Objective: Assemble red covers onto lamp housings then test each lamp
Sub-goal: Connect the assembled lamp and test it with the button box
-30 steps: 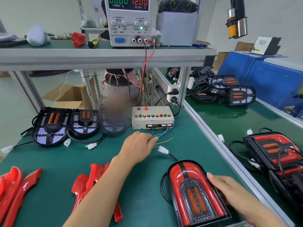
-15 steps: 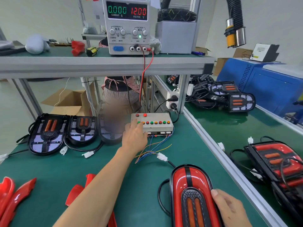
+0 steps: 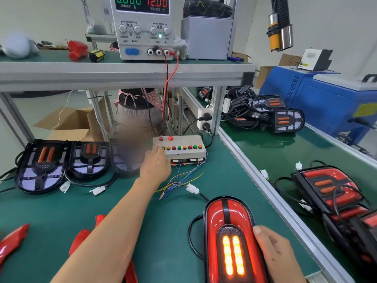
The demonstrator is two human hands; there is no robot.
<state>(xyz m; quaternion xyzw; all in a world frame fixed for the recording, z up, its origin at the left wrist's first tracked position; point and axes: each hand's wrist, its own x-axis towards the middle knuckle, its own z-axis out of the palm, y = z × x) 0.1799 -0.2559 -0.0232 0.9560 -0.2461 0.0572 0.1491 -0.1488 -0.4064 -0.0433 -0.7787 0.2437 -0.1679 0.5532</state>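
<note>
- On the table, our left hand [image 3: 156,166] presses a button on the tester [image 3: 183,153] with an extended finger.
- Our right hand [image 3: 274,255] grips the lamp [image 3: 228,221]; we should steady it and check both bars glow evenly.

We have one view only, from the head camera. It looks forward and down at the green bench [image 3: 61,211], close above the left hand [image 3: 156,167] and the right hand [image 3: 274,254], with the shelf [image 3: 102,75] beyond them.
</note>
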